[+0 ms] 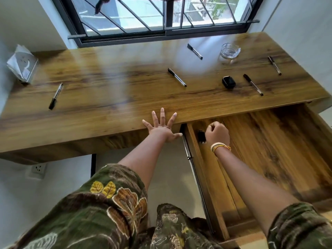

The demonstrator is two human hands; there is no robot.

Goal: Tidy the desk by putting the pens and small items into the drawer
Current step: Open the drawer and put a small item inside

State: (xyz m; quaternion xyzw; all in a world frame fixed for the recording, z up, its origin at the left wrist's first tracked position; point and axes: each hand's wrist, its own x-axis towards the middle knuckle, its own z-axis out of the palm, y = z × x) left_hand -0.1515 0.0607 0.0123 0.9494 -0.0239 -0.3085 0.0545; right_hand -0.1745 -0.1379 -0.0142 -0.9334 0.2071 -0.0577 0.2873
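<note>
Head view, left hand fingers splayed on desk edge, right hand (fist-curled) over drawer — grasp unclear

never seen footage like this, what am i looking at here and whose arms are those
One picture, from a camera worn on a person's head, looking down at their own arms. The left hand rests flat, fingers spread, on the front edge of the long wooden desk. The right hand, fingers curled, reaches into the open wooden drawer beside a small black object; whether it grips it is unclear. On the desk lie five black-capped pens, for example one, a small black case and a clear glass ashtray.
</note>
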